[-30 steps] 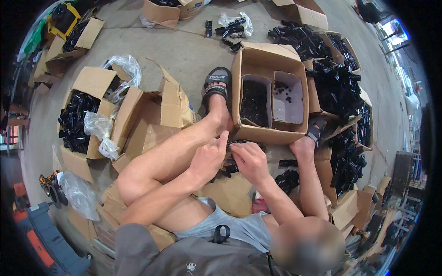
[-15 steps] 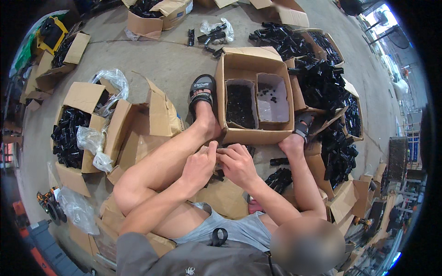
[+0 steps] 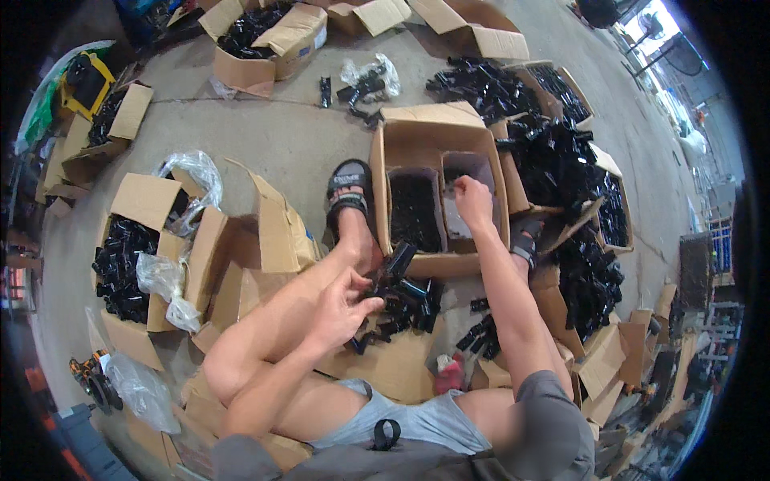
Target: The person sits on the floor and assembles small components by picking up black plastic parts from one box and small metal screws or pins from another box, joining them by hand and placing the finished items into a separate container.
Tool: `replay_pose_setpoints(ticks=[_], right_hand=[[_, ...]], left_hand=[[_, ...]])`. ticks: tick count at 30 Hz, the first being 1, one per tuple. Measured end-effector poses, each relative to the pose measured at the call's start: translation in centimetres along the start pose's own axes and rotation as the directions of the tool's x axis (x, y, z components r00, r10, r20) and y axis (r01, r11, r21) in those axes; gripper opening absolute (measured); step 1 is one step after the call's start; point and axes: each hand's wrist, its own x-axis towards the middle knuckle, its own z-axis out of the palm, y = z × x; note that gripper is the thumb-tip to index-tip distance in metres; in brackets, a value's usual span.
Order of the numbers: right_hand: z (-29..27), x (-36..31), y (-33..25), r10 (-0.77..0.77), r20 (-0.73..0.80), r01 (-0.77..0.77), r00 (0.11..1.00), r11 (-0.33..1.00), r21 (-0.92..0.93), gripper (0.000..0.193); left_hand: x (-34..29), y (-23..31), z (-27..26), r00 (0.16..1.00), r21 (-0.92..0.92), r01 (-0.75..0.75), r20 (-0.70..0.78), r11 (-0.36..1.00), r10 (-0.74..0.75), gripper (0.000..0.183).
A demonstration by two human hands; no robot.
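Note:
My left hand (image 3: 343,306) is over my lap, thumb and fingers apart, beside a pile of glossy black plastic parts (image 3: 405,309). One black tube-like part (image 3: 400,259) sticks up just beyond its fingertips, and no grip on it shows. My right hand (image 3: 475,202) reaches into an open cardboard box (image 3: 449,264) between my feet. Its fingers are drawn together over the white-lined right compartment (image 3: 458,225); anything between them is too small to make out. Many small black pieces (image 3: 415,212) fill the left compartment.
Cartons of black parts (image 3: 553,152) stand to the right, with more black parts (image 3: 126,260) in a box on the left. An open carton (image 3: 277,228) lies by my left leg. Clear plastic bags (image 3: 140,389) and a power tool (image 3: 90,373) are at the lower left.
My hands were together above my lap. My right hand has moved forward into the box, while my left has opened beside the black parts. A black part now shows by its fingertips.

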Motion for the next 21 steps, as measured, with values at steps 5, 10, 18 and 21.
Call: replay_pose_setpoints(ticks=[5, 10, 18, 21], right_hand=[[-0.4, 1.2, -7.0, 0.16, 0.383, -0.076, 0.91, 0.971, -0.225, 0.033], [8.4, 1.7, 7.2, -0.014, 0.05, 0.011, 0.999, 0.999, 0.041, 0.032], [5.8, 2.8, 3.1, -0.032, 0.276, 0.006, 0.96, 0.996, 0.094, 0.033], [8.9, 3.9, 8.0, -0.07, 0.077, 0.073, 0.995, 0.996, -0.041, 0.027]], left_hand=[[-0.6, -1.0, -2.1, 0.954, -0.346, 0.293, 0.046, 0.891, -0.296, 0.04], [1.2, 1.7, -1.4, 0.962, -0.576, 0.273, 0.166, 0.771, -0.217, 0.02], [0.4, 0.7, -0.4, 0.979, -0.639, 0.2, 0.112, 0.743, -0.168, 0.027], [1.2, 0.6, -0.3, 0.985, -0.606, 0.171, 0.096, 0.777, -0.142, 0.029]])
